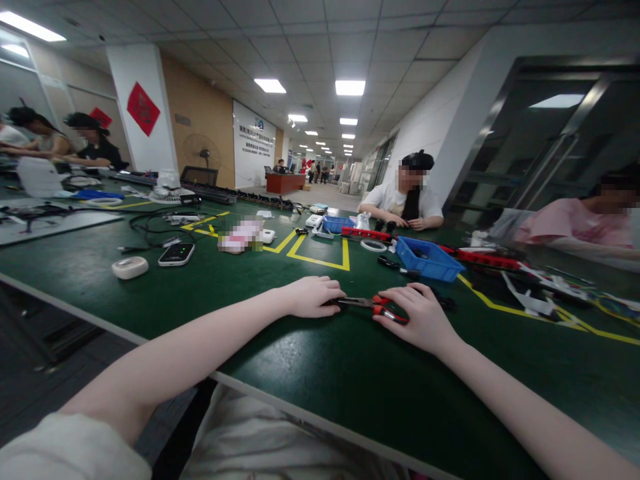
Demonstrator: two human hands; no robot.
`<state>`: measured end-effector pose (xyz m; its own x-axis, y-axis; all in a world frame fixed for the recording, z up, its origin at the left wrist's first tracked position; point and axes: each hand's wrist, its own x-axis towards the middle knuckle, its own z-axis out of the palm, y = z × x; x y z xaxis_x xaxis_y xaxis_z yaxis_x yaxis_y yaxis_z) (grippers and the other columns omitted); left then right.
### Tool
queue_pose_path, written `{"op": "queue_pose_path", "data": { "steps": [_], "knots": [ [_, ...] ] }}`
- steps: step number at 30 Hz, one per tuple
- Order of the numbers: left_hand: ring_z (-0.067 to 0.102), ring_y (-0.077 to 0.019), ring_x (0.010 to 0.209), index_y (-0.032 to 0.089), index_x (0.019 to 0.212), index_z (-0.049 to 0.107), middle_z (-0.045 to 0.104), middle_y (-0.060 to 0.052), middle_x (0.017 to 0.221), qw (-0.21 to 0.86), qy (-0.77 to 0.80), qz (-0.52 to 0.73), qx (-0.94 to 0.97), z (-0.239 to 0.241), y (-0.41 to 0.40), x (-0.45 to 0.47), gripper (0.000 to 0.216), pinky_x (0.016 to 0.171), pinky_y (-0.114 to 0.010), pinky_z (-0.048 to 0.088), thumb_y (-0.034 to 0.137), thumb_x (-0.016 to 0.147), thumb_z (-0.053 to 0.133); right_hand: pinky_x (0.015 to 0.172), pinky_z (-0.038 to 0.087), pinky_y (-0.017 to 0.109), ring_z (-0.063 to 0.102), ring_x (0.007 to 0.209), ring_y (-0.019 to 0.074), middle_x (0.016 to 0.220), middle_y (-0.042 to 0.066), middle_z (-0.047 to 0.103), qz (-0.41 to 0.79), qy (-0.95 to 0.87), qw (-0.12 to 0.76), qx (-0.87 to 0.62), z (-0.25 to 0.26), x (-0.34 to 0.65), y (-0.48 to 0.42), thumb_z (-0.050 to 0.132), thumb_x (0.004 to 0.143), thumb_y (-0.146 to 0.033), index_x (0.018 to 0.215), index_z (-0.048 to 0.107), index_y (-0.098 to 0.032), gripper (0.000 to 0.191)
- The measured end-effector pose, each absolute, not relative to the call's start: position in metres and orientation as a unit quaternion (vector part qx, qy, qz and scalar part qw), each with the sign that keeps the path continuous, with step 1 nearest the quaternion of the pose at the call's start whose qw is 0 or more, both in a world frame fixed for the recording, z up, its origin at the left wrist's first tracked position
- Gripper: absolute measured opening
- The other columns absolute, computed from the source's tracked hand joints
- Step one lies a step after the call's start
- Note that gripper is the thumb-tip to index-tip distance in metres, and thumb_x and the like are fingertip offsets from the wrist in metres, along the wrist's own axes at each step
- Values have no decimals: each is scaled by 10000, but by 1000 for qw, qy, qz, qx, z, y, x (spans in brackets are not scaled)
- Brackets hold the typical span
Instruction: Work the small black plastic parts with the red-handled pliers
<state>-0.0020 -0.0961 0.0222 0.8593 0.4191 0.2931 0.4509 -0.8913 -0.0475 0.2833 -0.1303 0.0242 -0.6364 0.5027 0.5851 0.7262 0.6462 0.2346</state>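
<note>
Red-and-black handled pliers (389, 312) lie in my right hand (417, 315), whose fingers are wrapped round the handles. The long metal jaws point left, toward my left hand (315, 297). That hand's fingers are pressed together on a small dark piece (341, 303), mostly hidden under the fingertips, at the tip of the jaws. I cannot make out what the piece is. Both hands are low over the green tabletop (300, 360), near its front edge.
Beyond my right hand stands a blue bin (430, 259), with a black connector (389, 262) beside it. A white ring (374, 245) lies farther back. To the left are a small black-faced device (177, 254), a white case (130, 267) and cables (155, 227). A person (407, 193) sits across the table.
</note>
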Motion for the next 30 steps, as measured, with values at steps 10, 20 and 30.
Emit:
{"op": "queue_pose_path", "data": {
  "steps": [10, 20, 30],
  "knots": [
    [600, -218, 985, 164, 1270, 552, 625, -95, 1130, 78, -226, -125, -963, 22, -96, -2, 366, 859, -321, 461, 356, 997, 402, 959, 380, 436, 654, 952, 236, 1024, 84, 719, -267, -874, 237, -330, 24, 283, -130, 608, 867, -465, 1086, 628, -185, 356],
    [603, -217, 965, 165, 1275, 548, 627, -90, 1114, 92, -228, -121, -962, 22, -96, -1, 370, 843, -325, 459, 362, 1000, 399, 957, 384, 438, 651, 955, 237, 1030, 87, 718, -277, -873, 236, -323, 25, 283, -131, 613, 863, -459, 1094, 631, -184, 359],
    [601, -217, 970, 166, 1274, 548, 623, -92, 1115, 93, -227, -124, -961, 21, -96, -1, 366, 842, -324, 461, 359, 996, 408, 955, 385, 436, 655, 943, 234, 1015, 83, 721, -276, -875, 234, -323, 25, 283, -130, 614, 865, -458, 1080, 629, -187, 346]
  ]
}}
